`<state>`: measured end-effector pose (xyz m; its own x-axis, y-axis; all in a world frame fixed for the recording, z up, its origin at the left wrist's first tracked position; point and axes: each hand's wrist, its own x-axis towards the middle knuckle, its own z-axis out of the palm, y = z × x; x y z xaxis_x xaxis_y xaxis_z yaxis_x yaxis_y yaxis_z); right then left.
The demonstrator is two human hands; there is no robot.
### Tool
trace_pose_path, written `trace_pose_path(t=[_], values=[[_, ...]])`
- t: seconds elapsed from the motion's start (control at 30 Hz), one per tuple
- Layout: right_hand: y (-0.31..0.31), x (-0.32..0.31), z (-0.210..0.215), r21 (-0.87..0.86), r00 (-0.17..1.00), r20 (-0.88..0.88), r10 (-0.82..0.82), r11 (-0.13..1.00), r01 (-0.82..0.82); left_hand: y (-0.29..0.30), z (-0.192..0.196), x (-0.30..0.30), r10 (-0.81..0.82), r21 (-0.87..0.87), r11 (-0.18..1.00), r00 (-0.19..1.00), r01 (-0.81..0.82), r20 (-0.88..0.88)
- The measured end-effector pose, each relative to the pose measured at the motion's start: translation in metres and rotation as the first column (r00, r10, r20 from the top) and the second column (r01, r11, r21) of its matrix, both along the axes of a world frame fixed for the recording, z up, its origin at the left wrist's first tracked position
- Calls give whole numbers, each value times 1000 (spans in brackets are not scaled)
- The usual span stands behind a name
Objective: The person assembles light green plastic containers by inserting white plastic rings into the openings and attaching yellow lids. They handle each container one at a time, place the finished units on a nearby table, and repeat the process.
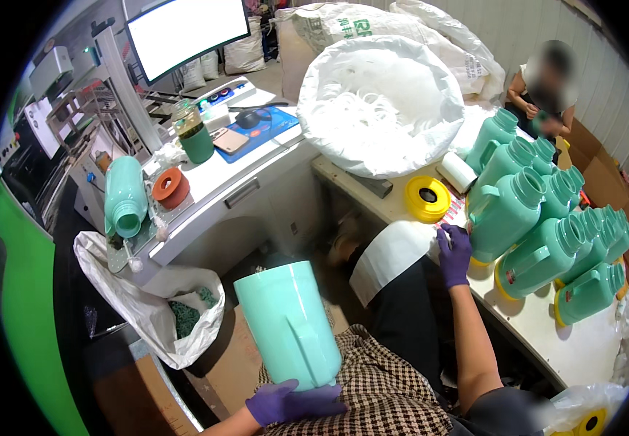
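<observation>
My left hand (293,403), in a purple glove, is closed around the narrow lower end of a mint-green jug shell (285,323). The shell is held neck down above my lap, its wide end up and its handle toward me. My right hand (454,254), also gloved in purple, is at the edge of the right-hand table, fingers apart and nothing visible in them. Beside it lies a sheet of red-and-white labels (456,212). Farther off sits a yellow ring (427,200) with a dark centre. Several mint-green jugs (507,214) with yellow bases stand right of that hand.
A large white sack (380,109) of white rings stands at the back. On the left desk (245,174) are another green shell (125,196), a tape roll (171,189), a jar (193,134) and a phone (229,140). A sack (147,305) of green scraps stands below. Another person (543,94) sits at far right.
</observation>
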<state>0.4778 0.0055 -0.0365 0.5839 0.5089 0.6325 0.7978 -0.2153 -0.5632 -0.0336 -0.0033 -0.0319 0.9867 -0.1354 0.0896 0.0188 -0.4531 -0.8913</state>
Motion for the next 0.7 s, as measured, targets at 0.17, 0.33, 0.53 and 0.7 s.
trace_pose_path(t=[0.17, 0.33, 0.53, 0.7], values=[[26, 28, -26, -188, 993, 78, -90, 977, 103, -10, 7, 7, 64, -134, 989, 997, -59, 32], [38, 58, -16, -376, 990, -20, -140, 918, 122, -11, -22, -2, 77, 340, 938, 997, -70, -9], [56, 85, 7, -544, 959, -249, -137, 839, -22, -2, 24, 18, -6, -179, 983, 995, 24, 102], [61, 121, -3, -574, 898, -426, -112, 800, -173, -10, 13, 23, 24, -410, 910, 975, 70, 221]])
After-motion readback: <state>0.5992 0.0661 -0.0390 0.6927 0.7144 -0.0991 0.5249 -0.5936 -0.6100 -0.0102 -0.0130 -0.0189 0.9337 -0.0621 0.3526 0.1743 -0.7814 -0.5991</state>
